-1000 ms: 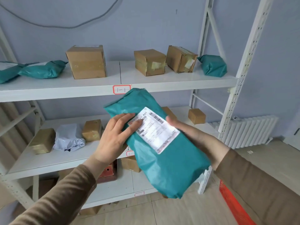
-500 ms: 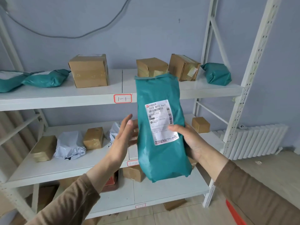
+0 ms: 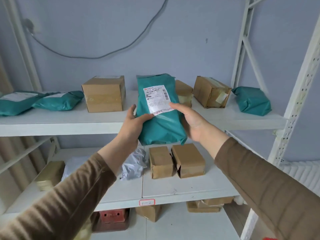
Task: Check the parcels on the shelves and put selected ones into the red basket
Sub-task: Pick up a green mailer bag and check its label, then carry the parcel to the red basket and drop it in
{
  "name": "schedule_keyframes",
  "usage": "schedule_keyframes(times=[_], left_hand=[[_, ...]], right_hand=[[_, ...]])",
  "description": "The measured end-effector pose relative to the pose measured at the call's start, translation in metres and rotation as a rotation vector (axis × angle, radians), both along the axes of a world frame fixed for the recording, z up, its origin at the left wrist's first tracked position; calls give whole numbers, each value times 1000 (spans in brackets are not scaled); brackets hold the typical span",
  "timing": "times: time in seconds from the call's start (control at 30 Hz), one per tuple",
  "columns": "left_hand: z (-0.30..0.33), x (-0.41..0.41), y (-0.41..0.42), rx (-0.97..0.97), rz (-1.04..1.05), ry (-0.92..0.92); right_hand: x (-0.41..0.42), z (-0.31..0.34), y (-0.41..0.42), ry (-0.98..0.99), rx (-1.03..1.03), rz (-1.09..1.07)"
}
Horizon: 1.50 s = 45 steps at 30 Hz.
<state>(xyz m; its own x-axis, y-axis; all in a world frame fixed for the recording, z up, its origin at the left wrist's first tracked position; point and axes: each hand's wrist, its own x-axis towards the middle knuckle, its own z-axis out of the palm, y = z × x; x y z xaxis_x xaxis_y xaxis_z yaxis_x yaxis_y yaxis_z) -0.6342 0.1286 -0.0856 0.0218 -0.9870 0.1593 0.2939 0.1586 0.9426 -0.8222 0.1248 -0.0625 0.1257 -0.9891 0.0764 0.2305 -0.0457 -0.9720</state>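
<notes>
Teal parcel (image 3: 161,125) higher, shelf edge hidden

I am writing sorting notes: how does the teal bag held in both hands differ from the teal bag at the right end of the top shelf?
The held teal bag stands upright, label facing the camera; the right-end teal bag lies on the top shelf, no label visible. The held one looks longer; the other looks short and lumpy. Both are teal plastic mailers.

You're holding a teal parcel (image 3: 161,125) with a white label (image 3: 156,99) (black barcode print) — brown boxes (image 3: 187,160) below, white shelves (image 3: 190,189), brown sleeves (image 3: 270,191).
</notes>
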Motion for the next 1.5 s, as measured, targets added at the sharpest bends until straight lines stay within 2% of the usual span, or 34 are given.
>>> schedule_keyframes(times=[0.13, 0.27, 0.37, 0.67, 0.73, 0.83, 0.9, 0.97, 1.07, 1.23, 1.33, 1.5], left_hand=[[28, 11, -77, -34, 111, 21], [37, 23, -151, 97, 147, -38], [35, 27, -196, 181, 157, -71], [30, 22, -272, 269, 203, -306], [31, 21, -275, 233, 263, -432], [36, 21, -272, 73, 411, -832], [42, 17, -266, -63, 482, -1061], [54, 8, -260, -177, 510, -1151], [78, -21, -248, -235, 491, -1052], [98, -87, -239, -146, 342, -607], [94, -117, -245, -93, 300, -514], [84, -133, -263, 151, 240, -324]], right_hand=[[17, 13, -59, 33, -61, 10], [35, 15, -109, 162, -91, -58], [45, 8, -149, 166, -77, -78], [58, -9, -225, 268, 3, -117], [53, -5, -217, 303, -9, -95], [31, 2, -197, 383, -107, -60], [11, 7, -182, 444, -243, -63], [-12, 14, -170, 485, -386, -67], [-50, 30, -161, 500, -493, -119], [-111, 49, -183, 505, -503, -212], [-135, 55, -204, 502, -374, -204], [-143, 56, -238, 372, -71, -107]])
